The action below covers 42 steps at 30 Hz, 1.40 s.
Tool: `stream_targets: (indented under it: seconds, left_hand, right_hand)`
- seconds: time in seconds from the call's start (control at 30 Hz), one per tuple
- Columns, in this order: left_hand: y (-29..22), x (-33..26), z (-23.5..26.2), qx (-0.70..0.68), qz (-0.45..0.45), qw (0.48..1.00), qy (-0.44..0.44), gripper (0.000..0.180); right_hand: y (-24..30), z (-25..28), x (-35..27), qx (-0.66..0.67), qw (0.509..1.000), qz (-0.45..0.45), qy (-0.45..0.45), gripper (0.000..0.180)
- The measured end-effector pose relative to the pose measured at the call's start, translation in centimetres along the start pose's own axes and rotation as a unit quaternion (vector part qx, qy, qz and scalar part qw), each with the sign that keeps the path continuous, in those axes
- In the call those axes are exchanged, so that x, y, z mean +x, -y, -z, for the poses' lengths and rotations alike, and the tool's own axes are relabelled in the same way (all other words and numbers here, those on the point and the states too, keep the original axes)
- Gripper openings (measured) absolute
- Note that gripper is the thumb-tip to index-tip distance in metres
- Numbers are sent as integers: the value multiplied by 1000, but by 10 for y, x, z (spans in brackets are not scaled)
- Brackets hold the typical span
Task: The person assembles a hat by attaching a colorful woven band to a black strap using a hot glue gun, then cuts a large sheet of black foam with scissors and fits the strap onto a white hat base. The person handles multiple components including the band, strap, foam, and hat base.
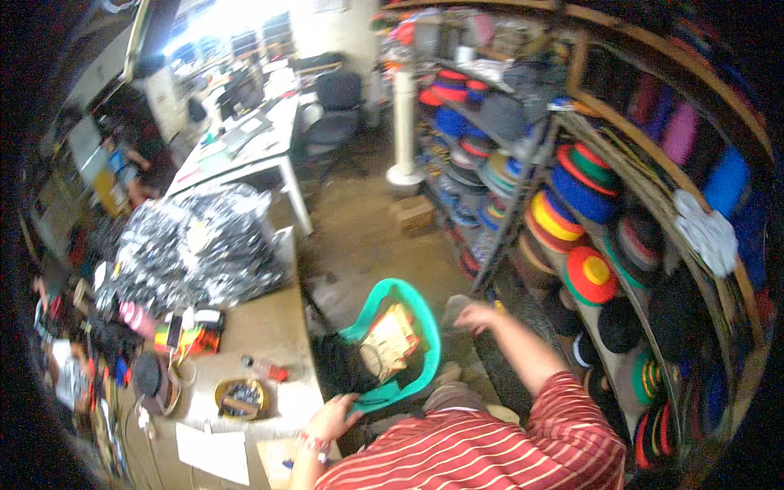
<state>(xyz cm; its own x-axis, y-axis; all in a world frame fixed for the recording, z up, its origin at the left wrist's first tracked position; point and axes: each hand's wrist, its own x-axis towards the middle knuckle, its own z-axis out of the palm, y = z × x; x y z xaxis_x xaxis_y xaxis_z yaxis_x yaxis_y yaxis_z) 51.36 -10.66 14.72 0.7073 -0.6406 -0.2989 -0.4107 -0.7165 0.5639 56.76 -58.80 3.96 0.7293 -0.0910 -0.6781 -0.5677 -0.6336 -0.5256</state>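
Observation:
A green plastic tub (430, 347) stands beside the table, holding yellowish printed packets or papers (394, 336) and black cloth (343, 367). My left hand (331, 418) is at the table's edge, its fingers closed over the tub's near rim. A beaded or patterned band circles that wrist. To the right of the tub, my right hand (478, 317) is held out with bent fingers. Something small and greyish (456, 305) shows at its fingertips, too blurred to name.
The table (286, 335) bears a large plastic-wrapped pile (196, 245), a yellow bowl of small items (242, 398), a red-capped bottle (265, 367) and white paper (214, 453). Shelves of colourful hats (590, 276) line the right. A carton (414, 216) lies near a white column (404, 131).

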Motion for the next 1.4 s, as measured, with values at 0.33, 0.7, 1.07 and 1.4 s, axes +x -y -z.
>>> stream_targets:
  seconds: [0.33, 0.7, 1.07, 1.4]
  left_hand:
    - [-65, 186, -69, -56, -75, 994, -59, 48]
    - [-160, 394, 29, -218, 4, 893, -394, 55]
    - [-630, 551, 430, 22, -484, 709, -513, 36]
    - [-869, 560, 521, -153, -648, 523, -532, 23]
  right_hand:
    - [-39, 204, -53, 302, 897, 241, -213, 26]
    - [-193, 242, -68, 197, 948, 178, -173, 45]
    - [-131, 289, -205, 150, 892, 273, -329, 43]
    - [-71, 313, -279, 81, 769, 93, -627, 24]
